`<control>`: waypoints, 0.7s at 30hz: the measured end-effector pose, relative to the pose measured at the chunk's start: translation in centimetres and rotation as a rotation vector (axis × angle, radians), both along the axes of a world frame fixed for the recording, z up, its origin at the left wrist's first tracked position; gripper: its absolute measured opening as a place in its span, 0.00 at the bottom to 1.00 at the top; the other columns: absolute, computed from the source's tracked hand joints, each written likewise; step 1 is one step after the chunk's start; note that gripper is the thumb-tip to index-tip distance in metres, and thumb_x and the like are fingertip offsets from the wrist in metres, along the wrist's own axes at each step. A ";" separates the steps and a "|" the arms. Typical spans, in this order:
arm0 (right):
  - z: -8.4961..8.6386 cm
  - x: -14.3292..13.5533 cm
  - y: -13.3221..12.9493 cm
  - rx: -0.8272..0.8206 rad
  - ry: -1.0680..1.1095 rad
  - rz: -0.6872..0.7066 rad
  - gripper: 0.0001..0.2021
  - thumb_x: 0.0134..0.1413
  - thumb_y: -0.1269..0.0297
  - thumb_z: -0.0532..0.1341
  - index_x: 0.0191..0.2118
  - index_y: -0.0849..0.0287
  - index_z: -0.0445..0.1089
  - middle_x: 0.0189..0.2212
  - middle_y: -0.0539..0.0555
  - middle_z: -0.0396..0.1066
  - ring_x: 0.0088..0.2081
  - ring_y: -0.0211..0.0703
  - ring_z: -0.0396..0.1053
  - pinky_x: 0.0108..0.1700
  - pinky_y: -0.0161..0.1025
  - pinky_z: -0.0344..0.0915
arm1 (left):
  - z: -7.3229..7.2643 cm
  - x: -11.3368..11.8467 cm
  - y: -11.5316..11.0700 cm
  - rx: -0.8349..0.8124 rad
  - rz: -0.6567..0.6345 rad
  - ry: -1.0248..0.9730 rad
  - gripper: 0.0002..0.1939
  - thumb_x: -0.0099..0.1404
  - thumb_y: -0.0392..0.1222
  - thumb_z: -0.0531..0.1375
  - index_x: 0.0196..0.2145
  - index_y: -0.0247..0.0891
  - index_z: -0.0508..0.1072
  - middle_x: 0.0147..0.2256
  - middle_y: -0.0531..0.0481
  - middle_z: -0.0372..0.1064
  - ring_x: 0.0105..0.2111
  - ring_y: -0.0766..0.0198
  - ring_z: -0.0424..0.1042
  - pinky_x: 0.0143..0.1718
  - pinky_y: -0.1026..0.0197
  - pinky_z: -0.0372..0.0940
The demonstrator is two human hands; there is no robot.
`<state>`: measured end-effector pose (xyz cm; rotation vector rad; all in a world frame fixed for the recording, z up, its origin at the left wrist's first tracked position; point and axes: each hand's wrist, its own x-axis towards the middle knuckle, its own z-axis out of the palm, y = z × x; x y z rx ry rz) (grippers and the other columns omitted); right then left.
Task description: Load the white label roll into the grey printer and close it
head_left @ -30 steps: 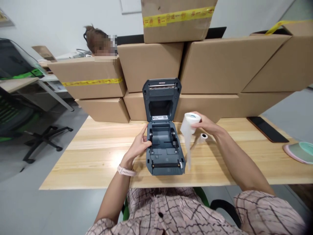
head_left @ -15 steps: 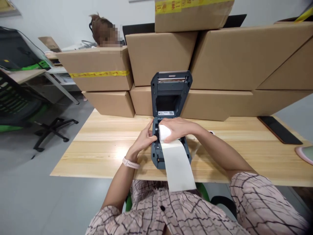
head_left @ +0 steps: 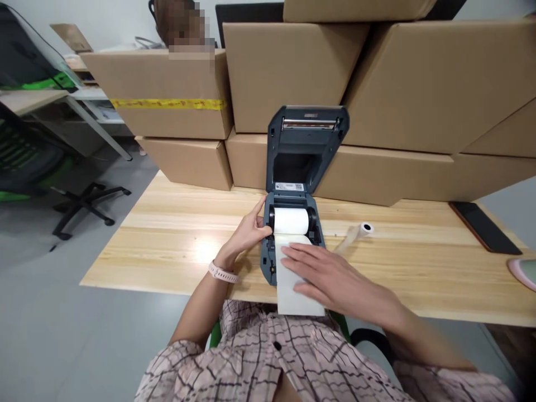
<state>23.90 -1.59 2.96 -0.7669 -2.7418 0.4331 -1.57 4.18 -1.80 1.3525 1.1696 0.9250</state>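
Observation:
A dark grey label printer (head_left: 268,262) stands on the table with its lid (head_left: 307,142) raised. Inside it a white label roll (head_left: 290,221) sits between two black holders, and its strip (head_left: 293,301) runs over the printer's front and past the table edge. My left hand (head_left: 247,231) grips the printer's left side, the thumb over the rim by the roll. Flat on the strip lies my right hand (head_left: 330,276), fingers stretched out, in front of the roll. To the right, a small white roll (head_left: 367,228) with a translucent film end lies on the table.
Cardboard boxes (head_left: 288,78) are stacked behind the printer along the wooden table's (head_left: 167,234) back. A black phone-like slab (head_left: 483,226) and a green-and-pink object (head_left: 523,272) lie at the right. Beyond the boxes a person (head_left: 176,22) is partly visible; an office chair (head_left: 87,206) stands left.
My right hand has let go of the label roll and moved toward me onto the strip, baring the roll. My left hand stays on the printer. The view has tipped down slightly.

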 end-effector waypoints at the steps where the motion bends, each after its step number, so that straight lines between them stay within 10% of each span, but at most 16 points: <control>1: -0.7 0.0 -1.0 0.019 0.017 -0.020 0.24 0.71 0.53 0.58 0.67 0.52 0.66 0.68 0.57 0.66 0.69 0.56 0.63 0.66 0.60 0.68 | 0.1 0.0 0.0 0.005 0.006 0.005 0.53 0.57 0.31 0.61 0.76 0.39 0.46 0.22 0.63 0.55 0.22 0.72 0.54 0.24 0.68 0.49; 7: -3.5 -1.7 -3.4 0.126 0.077 -0.155 0.24 0.73 0.56 0.55 0.68 0.61 0.63 0.70 0.61 0.63 0.72 0.57 0.59 0.67 0.62 0.67 | 0.5 0.2 -0.2 0.010 0.025 0.047 0.52 0.58 0.33 0.62 0.76 0.35 0.46 0.22 0.62 0.55 0.22 0.71 0.53 0.25 0.68 0.50; 21: -3.2 -1.9 -3.2 0.073 0.035 -0.175 0.25 0.72 0.51 0.56 0.67 0.58 0.64 0.70 0.61 0.62 0.71 0.60 0.58 0.62 0.63 0.70 | -0.2 0.0 0.2 -0.009 0.007 -0.008 0.55 0.59 0.38 0.66 0.76 0.35 0.42 0.23 0.61 0.60 0.22 0.71 0.54 0.24 0.68 0.50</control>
